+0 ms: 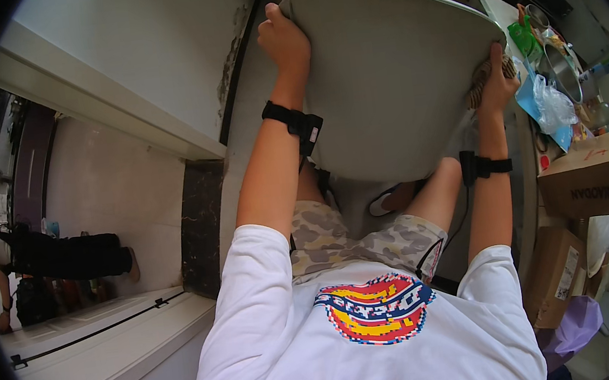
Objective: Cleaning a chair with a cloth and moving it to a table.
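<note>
Both my hands grip a large pale grey object (387, 79), with a smooth broad face and a thin curved white rim along its far edge. It may be a panel or a bin; I cannot tell which. My left hand (284, 37) is closed around its upper left corner. At the right edge, my right hand (496, 81) has its thumb up along the side. A brown striped cloth (478, 83) is bunched under that hand's fingers, against the object. The lower end hangs between my knees, above the floor.
To the right, a counter holds a metal bowl (562, 70), a clear plastic bag (554, 105) and a green packet (525, 38). Cardboard boxes (590, 174) stand nearer. A white wall (153, 49) runs at left. Through the doorway, another person (64, 257) bends down.
</note>
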The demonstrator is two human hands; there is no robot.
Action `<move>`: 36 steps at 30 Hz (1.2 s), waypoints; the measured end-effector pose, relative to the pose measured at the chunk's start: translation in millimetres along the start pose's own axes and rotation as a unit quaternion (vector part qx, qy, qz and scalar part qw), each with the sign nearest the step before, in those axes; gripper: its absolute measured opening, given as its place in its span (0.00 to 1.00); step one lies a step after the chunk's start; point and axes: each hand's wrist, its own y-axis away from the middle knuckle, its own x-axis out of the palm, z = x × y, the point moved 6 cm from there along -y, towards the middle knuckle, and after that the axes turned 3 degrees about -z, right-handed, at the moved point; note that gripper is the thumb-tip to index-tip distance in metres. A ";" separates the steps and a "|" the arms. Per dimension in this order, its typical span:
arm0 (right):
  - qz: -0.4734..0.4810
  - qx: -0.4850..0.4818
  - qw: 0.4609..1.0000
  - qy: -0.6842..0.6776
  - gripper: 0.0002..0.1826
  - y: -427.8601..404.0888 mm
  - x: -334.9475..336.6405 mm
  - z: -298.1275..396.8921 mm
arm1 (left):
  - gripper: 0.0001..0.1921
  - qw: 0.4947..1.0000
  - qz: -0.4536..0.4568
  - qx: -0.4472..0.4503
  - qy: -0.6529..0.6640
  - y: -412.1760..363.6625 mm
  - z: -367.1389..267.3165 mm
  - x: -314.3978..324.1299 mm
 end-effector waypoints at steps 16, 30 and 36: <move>-0.035 0.180 0.975 -0.122 0.30 89.4 -51.4 -19.9 | 0.30 0.978 0.176 -0.080 0.073 9.9 17.3 -18.0; 0.373 0.140 0.915 -0.067 0.35 211.8 -45.2 76.3 | 0.28 0.805 0.557 -0.110 0.172 230.8 -31.3 -81.3; 0.393 0.221 0.892 0.027 0.10 214.9 -59.1 37.7 | 0.14 0.831 0.498 -0.191 0.158 208.8 -1.0 -91.1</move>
